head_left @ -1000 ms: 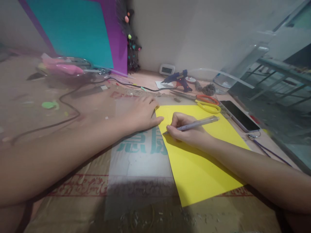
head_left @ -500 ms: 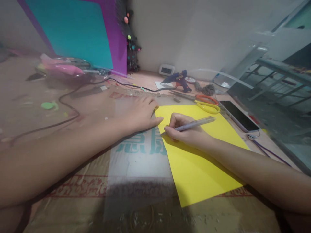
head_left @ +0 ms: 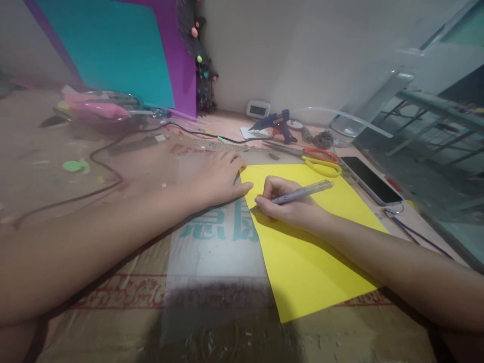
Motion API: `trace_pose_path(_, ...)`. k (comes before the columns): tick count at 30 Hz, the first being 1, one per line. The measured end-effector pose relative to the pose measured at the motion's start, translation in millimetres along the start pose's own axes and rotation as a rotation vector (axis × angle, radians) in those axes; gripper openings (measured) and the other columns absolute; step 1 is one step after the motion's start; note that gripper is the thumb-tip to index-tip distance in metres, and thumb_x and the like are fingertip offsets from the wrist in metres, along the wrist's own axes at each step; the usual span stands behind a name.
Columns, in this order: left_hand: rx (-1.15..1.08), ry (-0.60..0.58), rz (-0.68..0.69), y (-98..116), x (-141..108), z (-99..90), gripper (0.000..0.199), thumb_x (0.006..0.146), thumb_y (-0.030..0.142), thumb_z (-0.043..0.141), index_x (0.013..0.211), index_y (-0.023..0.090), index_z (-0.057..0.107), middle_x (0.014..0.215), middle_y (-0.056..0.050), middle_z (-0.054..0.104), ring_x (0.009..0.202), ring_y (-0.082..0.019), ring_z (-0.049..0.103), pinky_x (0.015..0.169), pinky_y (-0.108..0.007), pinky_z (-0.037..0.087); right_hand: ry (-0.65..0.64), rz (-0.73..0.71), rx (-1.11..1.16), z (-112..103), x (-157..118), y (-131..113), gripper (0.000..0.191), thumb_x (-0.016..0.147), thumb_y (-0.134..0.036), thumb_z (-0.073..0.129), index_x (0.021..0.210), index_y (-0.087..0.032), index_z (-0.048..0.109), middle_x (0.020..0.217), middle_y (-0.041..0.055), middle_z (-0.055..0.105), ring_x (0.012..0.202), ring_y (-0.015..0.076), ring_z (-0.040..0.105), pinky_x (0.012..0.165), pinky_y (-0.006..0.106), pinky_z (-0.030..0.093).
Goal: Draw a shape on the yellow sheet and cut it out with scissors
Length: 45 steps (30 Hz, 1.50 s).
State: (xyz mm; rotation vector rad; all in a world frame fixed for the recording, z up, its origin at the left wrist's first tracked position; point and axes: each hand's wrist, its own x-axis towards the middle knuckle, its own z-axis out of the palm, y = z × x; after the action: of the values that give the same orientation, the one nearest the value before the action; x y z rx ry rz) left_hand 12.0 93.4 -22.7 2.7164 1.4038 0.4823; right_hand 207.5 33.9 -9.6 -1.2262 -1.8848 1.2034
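A sheet of yellow paper (head_left: 321,262) lies slanted on the work surface, partly over a clear plastic sheet (head_left: 215,262) with teal characters showing beneath. My right hand (head_left: 282,199) rests on the paper, closed around a slim translucent pen (head_left: 306,191). The pen's tip is hidden by my fingers, close to the paper's left edge. Flat beside that edge is my left hand (head_left: 225,174), its fingers stretched out and its thumb and fingertips at the paper's upper left corner. Scissors (head_left: 321,162) with orange and yellow handles touch the paper's top edge.
Behind the paper are a blue glue gun (head_left: 278,123) with a dark cord, a small digital timer (head_left: 258,109) and a ball of grey twine (head_left: 323,138). A phone (head_left: 370,179) lies at right. Teal and purple boards (head_left: 113,50) lean at the back left.
The whole view has shifted very slightly. Both hands, the pen and the yellow paper keep nearly the same places, and the grips look unchanged.
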Motion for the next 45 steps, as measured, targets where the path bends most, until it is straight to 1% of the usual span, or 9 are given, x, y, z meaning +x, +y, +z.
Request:
trace_pose_path(4, -0.006, 0.003, 0.006, -0.6, 0.3, 0.1, 0.05, 0.087, 0.052, 0.054, 0.121, 0.016, 0.06, 0.128, -0.015, 0.056, 0.126, -0.034, 0.048, 0.109, -0.047, 0.037, 0.017, -0.005, -0.062, -1.1, -0.3, -2.0, 0.026, 0.08, -0.027, 0.065, 0.067, -0.023, 0.043, 0.05, -0.0067, 0.052, 0.042, 0.0088, 0.045, 0.044, 0.023, 0.031)
trace_pose_path(10, 0.006, -0.036, -0.015, 3.4, -0.2, -4.0, 0.053, 0.088, 0.05, 0.054, 0.125, 0.012, 0.059, 0.13, -0.016, 0.056, 0.128, -0.034, 0.047, 0.11, -0.049, 0.036, 0.073, -0.059, -0.139, -2.1, 0.0, -1.3, 0.024, 0.077, -0.023, 0.061, 0.064, -0.022, 0.041, 0.051, -0.007, 0.046, 0.046, 0.008, 0.039, 0.048, 0.025, 0.027)
trace_pose_path(14, 0.001, -0.032, -0.004, 3.1, -0.5, -4.2, 0.054, 0.088, 0.049, 0.054, 0.125, 0.011, 0.059, 0.13, -0.016, 0.056, 0.128, -0.034, 0.046, 0.111, -0.048, 0.035, 0.089, -0.07, -0.162, -2.5, -0.1, -0.4, 0.024, 0.076, -0.022, 0.06, 0.062, -0.022, 0.04, 0.052, -0.007, 0.045, 0.048, 0.0081, 0.038, 0.049, 0.024, 0.027)
trace_pose_path(21, -0.02, -0.008, 0.002, 0.6, -0.1, -1.3, 0.052, 0.088, 0.05, 0.055, 0.123, 0.012, 0.06, 0.128, -0.016, 0.056, 0.126, -0.034, 0.047, 0.109, -0.049, 0.037, 0.118, -0.023, -0.047, -6.0, -1.5, -1.8, 0.025, 0.079, -0.026, 0.062, 0.065, -0.023, 0.041, 0.05, -0.0077, 0.048, 0.043, 0.0076, 0.042, 0.045, 0.023, 0.031)
trace_pose_path(24, -0.018, -0.008, 0.004, 0.6, -0.2, -1.3, 0.051, 0.088, 0.049, 0.055, 0.123, 0.012, 0.06, 0.128, -0.016, 0.057, 0.126, -0.034, 0.048, 0.109, -0.049, 0.037, 0.099, -0.006, -0.009, -6.9, -1.6, -0.1, 0.026, 0.079, -0.029, 0.064, 0.066, -0.023, 0.042, 0.048, -0.0082, 0.049, 0.04, 0.0075, 0.042, 0.043, 0.022, 0.031)
trace_pose_path(31, -0.005, -0.01, 0.0, 1.1, 0.6, -1.3, 0.05, 0.087, 0.049, 0.054, 0.122, 0.013, 0.06, 0.127, -0.015, 0.057, 0.125, -0.033, 0.049, 0.108, -0.048, 0.037, 0.035, -0.009, -0.046, -4.8, -2.4, 2.1, 0.026, 0.079, -0.03, 0.066, 0.067, -0.023, 0.044, 0.048, -0.0064, 0.052, 0.041, 0.0085, 0.044, 0.043, 0.023, 0.032)
trace_pose_path(34, 0.0, -0.005, 0.003, 1.0, 0.9, -0.6, 0.05, 0.088, 0.049, 0.054, 0.122, 0.013, 0.06, 0.128, -0.015, 0.058, 0.124, -0.033, 0.049, 0.108, -0.048, 0.038, 0.038, -0.018, -0.069, -4.6, -1.8, 3.5, 0.026, 0.079, -0.029, 0.065, 0.066, -0.023, 0.044, 0.05, -0.0062, 0.052, 0.043, 0.0087, 0.045, 0.046, 0.024, 0.031)
trace_pose_path(40, 0.002, 0.0, 0.0, 0.6, 0.6, -0.1, 0.05, 0.088, 0.05, 0.053, 0.122, 0.015, 0.061, 0.128, -0.014, 0.058, 0.125, -0.033, 0.05, 0.108, -0.047, 0.038, 0.072, -0.044, -0.15, -7.0, -1.9, 0.6, 0.024, 0.077, -0.025, 0.062, 0.064, -0.022, 0.042, 0.052, -0.0063, 0.047, 0.047, 0.0085, 0.039, 0.048, 0.024, 0.028)
trace_pose_path(45, -0.006, -0.008, -0.005, 0.5, 0.2, -0.5, 0.051, 0.088, 0.051, 0.052, 0.122, 0.014, 0.06, 0.129, -0.015, 0.057, 0.125, -0.033, 0.049, 0.109, -0.047, 0.037, 0.088, -0.032, -0.164, -9.3, -3.3, -1.3, 0.024, 0.076, -0.025, 0.061, 0.063, -0.022, 0.041, 0.055, -0.0057, 0.048, 0.049, 0.0086, 0.039, 0.049, 0.025, 0.029)
